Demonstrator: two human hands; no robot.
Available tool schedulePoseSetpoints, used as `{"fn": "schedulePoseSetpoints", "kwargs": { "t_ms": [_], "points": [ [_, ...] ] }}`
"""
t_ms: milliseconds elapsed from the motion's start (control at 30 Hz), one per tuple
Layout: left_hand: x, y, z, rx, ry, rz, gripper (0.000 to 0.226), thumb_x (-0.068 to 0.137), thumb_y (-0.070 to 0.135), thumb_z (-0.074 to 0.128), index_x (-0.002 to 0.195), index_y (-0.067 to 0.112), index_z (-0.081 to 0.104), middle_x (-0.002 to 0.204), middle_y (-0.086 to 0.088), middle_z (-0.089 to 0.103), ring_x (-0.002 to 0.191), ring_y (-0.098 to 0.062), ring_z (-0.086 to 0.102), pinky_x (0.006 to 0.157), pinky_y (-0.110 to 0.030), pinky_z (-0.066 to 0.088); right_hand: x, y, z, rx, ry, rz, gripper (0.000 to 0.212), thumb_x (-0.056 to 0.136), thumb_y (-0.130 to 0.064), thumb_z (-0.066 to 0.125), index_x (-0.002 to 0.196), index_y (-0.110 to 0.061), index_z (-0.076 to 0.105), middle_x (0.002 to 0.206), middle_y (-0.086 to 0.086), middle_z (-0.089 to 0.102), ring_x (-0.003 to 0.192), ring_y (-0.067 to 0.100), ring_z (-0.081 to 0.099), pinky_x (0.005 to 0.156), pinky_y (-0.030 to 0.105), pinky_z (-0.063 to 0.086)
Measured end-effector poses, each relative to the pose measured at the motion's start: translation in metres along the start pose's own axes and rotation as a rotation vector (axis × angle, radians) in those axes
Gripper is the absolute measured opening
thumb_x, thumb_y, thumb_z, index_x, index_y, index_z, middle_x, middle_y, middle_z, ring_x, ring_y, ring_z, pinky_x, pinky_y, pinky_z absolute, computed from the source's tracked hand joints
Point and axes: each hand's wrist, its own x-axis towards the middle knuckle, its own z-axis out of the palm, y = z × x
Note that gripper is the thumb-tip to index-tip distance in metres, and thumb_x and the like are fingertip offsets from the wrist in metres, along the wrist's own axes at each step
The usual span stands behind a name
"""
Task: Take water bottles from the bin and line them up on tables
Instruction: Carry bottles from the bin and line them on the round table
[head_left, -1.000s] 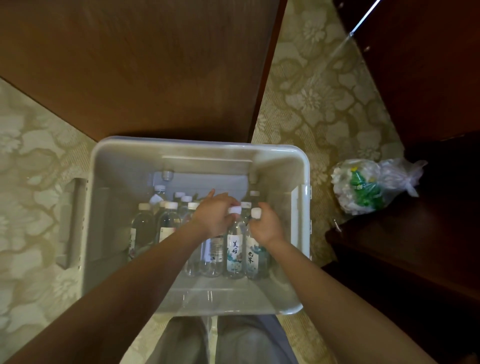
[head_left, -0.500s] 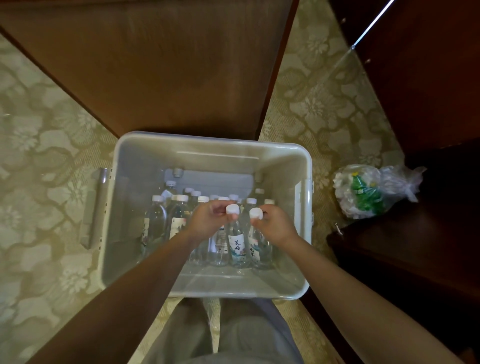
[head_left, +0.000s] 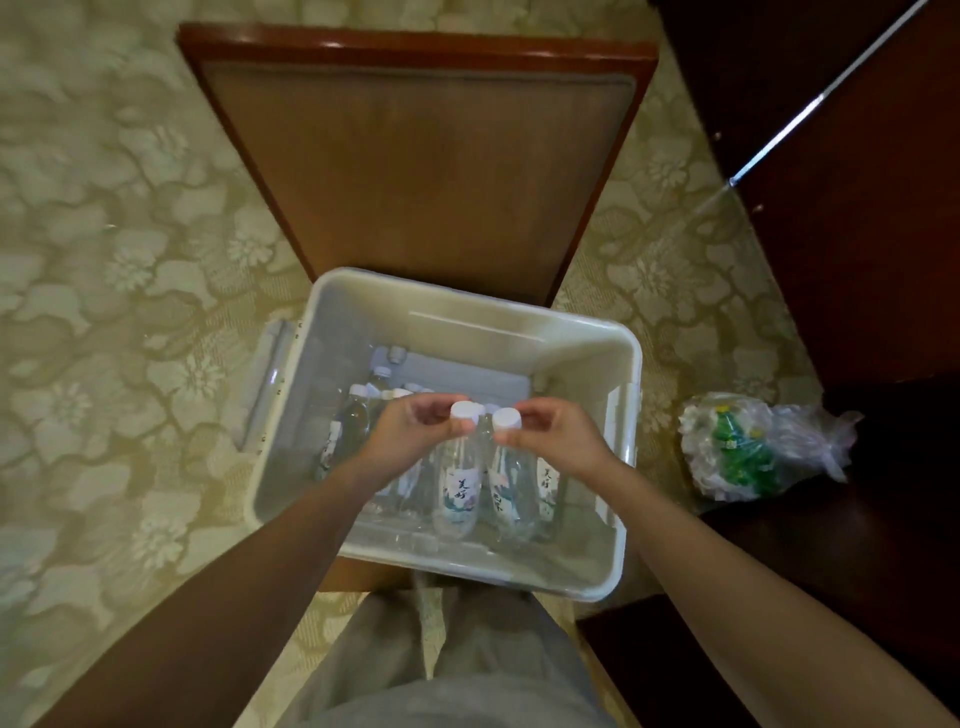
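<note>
Bottles fill both my hands: my left hand (head_left: 410, 431) pinches the neck of one capped bottle (head_left: 460, 491), and my right hand (head_left: 558, 436) pinches the neck of a second bottle (head_left: 511, 496) just beside it. Both are upright inside the bin (head_left: 457, 340) (whether they clear its floor I cannot tell). Other bottles (head_left: 357, 422) stand along its left side, with the wooden table (head_left: 415, 156) just beyond.

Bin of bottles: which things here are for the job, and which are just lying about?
For the job: white bin; left bottle in left hand; right bottle in right hand; spare bottles in the bin; wooden table.
Lying about: plastic bag holding something green; patterned carpet.
</note>
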Motion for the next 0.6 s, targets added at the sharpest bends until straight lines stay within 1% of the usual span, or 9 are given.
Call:
{"fn": "schedulePoseSetpoints", "kwargs": {
  "t_ms": [33, 100, 200, 267, 333, 433, 500, 567, 600],
  "points": [
    [-0.008, 0.007, -0.009, -0.007, 0.014, 0.022, 0.03, 0.078, 0.002, 0.077, 0.106, 0.01, 0.071, 0.08, 0.017, 0.075, 0.077, 0.006, 0.068, 0.068, -0.009, 0.05, -0.001, -0.01, 0.005, 0.007, -0.023, -0.026, 0.036, 0.075, -0.008, 0.084, 0.109, -0.003, 0.071, 0.1, 0.007, 0.075, 0.082, 0.004, 0.07, 0.079, 0.02, 0.055],
    [-0.019, 0.018, -0.025, -0.019, 0.027, 0.047, 0.028, 0.078, 0.004, 0.078, 0.104, 0.013, 0.071, 0.083, 0.014, 0.076, 0.079, 0.004, 0.068, 0.07, -0.01, 0.05, -0.006, -0.031, 0.013, 0.025, -0.051, -0.068, 0.03, 0.078, -0.005, 0.082, 0.106, -0.006, 0.071, 0.092, 0.002, 0.072, 0.07, -0.009, 0.065, 0.069, 0.009, 0.05],
    [-0.05, 0.036, -0.055, -0.06, 0.097, 0.096, 0.027, 0.08, 0.001, 0.075, 0.104, 0.011, 0.07, 0.08, 0.012, 0.075, 0.075, 0.005, 0.067, 0.067, -0.009, 0.049, -0.017, -0.065, 0.032, 0.059, -0.095, -0.132, 0.024, 0.082, -0.004, 0.078, 0.102, -0.015, 0.069, 0.083, -0.006, 0.07, 0.064, -0.01, 0.064, 0.062, 0.007, 0.047],
    [-0.074, 0.046, -0.077, -0.086, 0.137, 0.137, 0.027, 0.082, 0.002, 0.073, 0.107, 0.011, 0.07, 0.082, 0.012, 0.075, 0.076, 0.005, 0.067, 0.067, -0.009, 0.048, -0.026, -0.087, 0.049, 0.074, -0.132, -0.176, 0.018, 0.084, -0.009, 0.076, 0.098, -0.018, 0.071, 0.085, -0.004, 0.073, 0.072, -0.002, 0.067, 0.066, 0.012, 0.05],
    [-0.101, 0.052, -0.102, -0.099, 0.168, 0.179, 0.026, 0.083, 0.009, 0.074, 0.107, 0.016, 0.071, 0.086, 0.011, 0.075, 0.079, 0.003, 0.066, 0.069, -0.012, 0.05, -0.036, -0.109, 0.07, 0.087, -0.167, -0.214, 0.013, 0.085, -0.015, 0.077, 0.096, -0.021, 0.075, 0.093, 0.003, 0.073, 0.083, 0.011, 0.066, 0.08, 0.028, 0.053],
    [-0.145, 0.055, -0.141, -0.128, 0.226, 0.234, 0.023, 0.081, 0.016, 0.075, 0.102, 0.023, 0.073, 0.094, 0.008, 0.076, 0.087, -0.004, 0.069, 0.083, -0.02, 0.055, -0.059, -0.144, 0.109, 0.126, -0.239, -0.266, 0.014, 0.087, -0.018, 0.073, 0.101, -0.02, 0.074, 0.097, 0.003, 0.074, 0.089, 0.014, 0.067, 0.091, 0.04, 0.053],
    [-0.178, 0.055, -0.169, -0.126, 0.264, 0.282, 0.022, 0.082, 0.017, 0.075, 0.102, 0.025, 0.072, 0.093, 0.009, 0.076, 0.087, -0.003, 0.069, 0.084, -0.022, 0.054, -0.078, -0.166, 0.141, 0.145, -0.267, -0.308, 0.025, 0.083, -0.023, 0.075, 0.107, -0.016, 0.073, 0.102, 0.006, 0.075, 0.097, 0.02, 0.066, 0.099, 0.047, 0.049],
    [-0.214, 0.053, -0.198, -0.122, 0.309, 0.331, 0.021, 0.083, 0.018, 0.075, 0.102, 0.026, 0.072, 0.093, 0.009, 0.076, 0.087, -0.002, 0.069, 0.08, -0.02, 0.054, -0.098, -0.185, 0.177, 0.157, -0.295, -0.363, 0.041, 0.073, -0.033, 0.079, 0.109, -0.014, 0.073, 0.104, 0.007, 0.075, 0.098, 0.025, 0.062, 0.1, 0.048, 0.047],
    [-0.232, 0.051, -0.213, -0.12, 0.33, 0.352, 0.021, 0.083, 0.019, 0.075, 0.102, 0.026, 0.072, 0.092, 0.01, 0.076, 0.086, -0.002, 0.068, 0.079, -0.019, 0.054, -0.109, -0.194, 0.195, 0.151, -0.309, -0.386, 0.044, 0.069, -0.035, 0.079, 0.108, -0.015, 0.074, 0.104, 0.007, 0.075, 0.098, 0.025, 0.061, 0.097, 0.046, 0.047]
  ]
}}
